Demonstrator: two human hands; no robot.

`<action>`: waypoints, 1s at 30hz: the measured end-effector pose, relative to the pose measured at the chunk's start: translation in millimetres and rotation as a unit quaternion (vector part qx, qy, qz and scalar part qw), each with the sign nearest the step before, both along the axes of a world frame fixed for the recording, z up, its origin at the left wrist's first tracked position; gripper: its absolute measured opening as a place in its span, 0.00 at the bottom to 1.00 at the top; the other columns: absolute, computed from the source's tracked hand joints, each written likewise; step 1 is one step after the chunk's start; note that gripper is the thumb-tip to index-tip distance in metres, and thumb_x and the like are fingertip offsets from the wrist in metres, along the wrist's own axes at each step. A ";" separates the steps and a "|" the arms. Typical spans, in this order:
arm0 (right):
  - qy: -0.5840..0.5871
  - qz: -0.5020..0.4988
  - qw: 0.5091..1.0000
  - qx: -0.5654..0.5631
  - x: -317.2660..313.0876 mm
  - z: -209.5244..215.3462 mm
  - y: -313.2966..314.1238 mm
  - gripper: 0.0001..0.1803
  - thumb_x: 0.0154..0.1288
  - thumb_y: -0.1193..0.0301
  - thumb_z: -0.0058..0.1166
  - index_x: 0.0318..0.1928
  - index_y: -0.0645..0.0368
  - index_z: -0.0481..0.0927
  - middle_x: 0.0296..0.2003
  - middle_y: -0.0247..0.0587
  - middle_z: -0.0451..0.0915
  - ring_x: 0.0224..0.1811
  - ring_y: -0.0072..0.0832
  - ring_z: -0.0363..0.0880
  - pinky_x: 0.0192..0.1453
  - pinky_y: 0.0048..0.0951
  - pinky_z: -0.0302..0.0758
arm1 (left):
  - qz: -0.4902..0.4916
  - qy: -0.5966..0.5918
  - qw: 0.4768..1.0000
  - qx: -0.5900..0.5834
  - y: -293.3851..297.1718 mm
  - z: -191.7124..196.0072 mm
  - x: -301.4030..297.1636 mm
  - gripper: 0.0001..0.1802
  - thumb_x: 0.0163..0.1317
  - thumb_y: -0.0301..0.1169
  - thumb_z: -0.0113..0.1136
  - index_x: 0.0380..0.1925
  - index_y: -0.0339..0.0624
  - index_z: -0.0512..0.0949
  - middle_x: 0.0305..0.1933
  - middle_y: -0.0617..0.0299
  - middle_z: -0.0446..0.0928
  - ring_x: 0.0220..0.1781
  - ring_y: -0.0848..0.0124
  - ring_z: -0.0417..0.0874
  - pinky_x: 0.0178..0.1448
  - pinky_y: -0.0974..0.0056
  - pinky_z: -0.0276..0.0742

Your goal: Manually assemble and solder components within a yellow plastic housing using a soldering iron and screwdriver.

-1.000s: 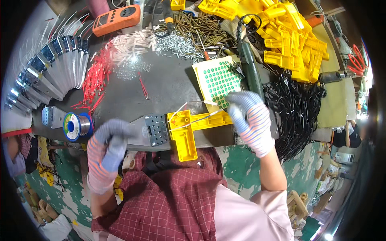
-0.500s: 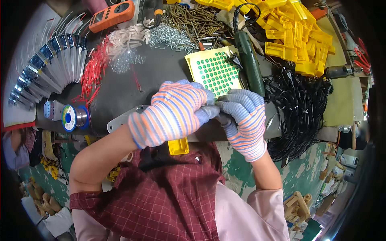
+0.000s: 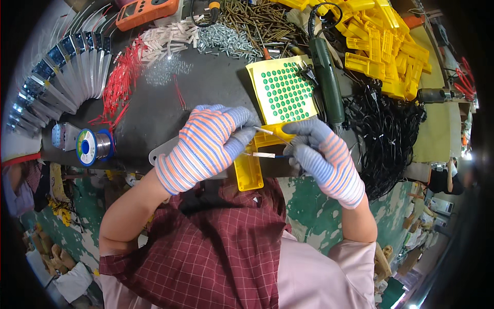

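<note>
My left hand [image 3: 208, 147], in a striped knit glove with a grey-blue palm, pinches a thin wire carrying a white sleeve [image 3: 264, 131]. My right hand [image 3: 332, 162], gloved alike, has its fingers curled at the other end of that thin wire; its exact grip is partly hidden. Lower down, a second white sleeve [image 3: 263, 155] sits on a wire running between the hands, dark blue toward the right. Beneath them lies an angled yellow plastic housing [image 3: 249, 174], one arm toward me and the other toward the right. A flat metal plate [image 3: 159, 152] shows partly under my left hand.
A sheet of green round stickers [image 3: 285, 90] lies beyond my hands, beside a dark green corded tool [image 3: 328, 85]. Yellow housings [image 3: 386, 46] and black cords [image 3: 383, 139] are piled right. Red wires [image 3: 119, 85], screws [image 3: 226, 41] and a solder spool [image 3: 94, 147] lie left and far.
My hands have moved apart, the right one shifting right and down. The white sleeves, the wires and more of the yellow housing have come into sight between them.
</note>
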State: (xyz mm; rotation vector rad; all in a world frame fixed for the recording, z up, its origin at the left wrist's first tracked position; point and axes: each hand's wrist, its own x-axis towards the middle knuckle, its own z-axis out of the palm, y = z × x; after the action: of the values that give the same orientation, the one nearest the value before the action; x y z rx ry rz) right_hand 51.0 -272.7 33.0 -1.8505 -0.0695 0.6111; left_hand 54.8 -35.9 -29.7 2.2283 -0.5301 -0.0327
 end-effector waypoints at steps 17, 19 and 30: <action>-0.205 0.026 0.967 -0.146 -1.4 -28.3 28.9 0.06 0.64 0.74 0.59 0.39 0.64 0.80 0.30 0.51 0.82 0.33 0.45 0.83 0.38 0.35 0.78 | 0.014 -0.119 0.993 -0.006 4.1 -15.2 -8.2 0.12 0.59 0.29 0.61 0.43 0.46 0.83 0.34 0.57 0.83 0.36 0.55 0.81 0.46 0.54 0.72; -0.175 0.014 0.973 -0.148 -2.5 -29.1 31.6 0.07 0.65 0.74 0.59 0.40 0.64 0.80 0.30 0.51 0.83 0.32 0.44 0.83 0.38 0.34 0.79 | 0.042 -0.117 0.992 -0.001 4.0 -16.7 -10.6 0.14 0.58 0.28 0.62 0.45 0.45 0.82 0.36 0.57 0.84 0.37 0.56 0.82 0.46 0.54 0.73; -0.094 -0.070 0.993 -0.019 2.2 -20.9 28.0 0.13 0.70 0.74 0.52 0.54 0.61 0.78 0.34 0.32 0.78 0.35 0.14 0.73 0.41 0.19 0.72 | 0.105 -0.202 0.973 -0.038 4.5 -6.0 -32.7 0.19 0.51 0.25 0.61 0.46 0.47 0.79 0.41 0.59 0.81 0.47 0.56 0.79 0.58 0.51 0.71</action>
State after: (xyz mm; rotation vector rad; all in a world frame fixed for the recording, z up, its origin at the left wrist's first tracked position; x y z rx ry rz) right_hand 53.2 -244.6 12.1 -1.9275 -0.0517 0.3417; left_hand 22.1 -31.4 -35.7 2.2099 -0.4958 0.5525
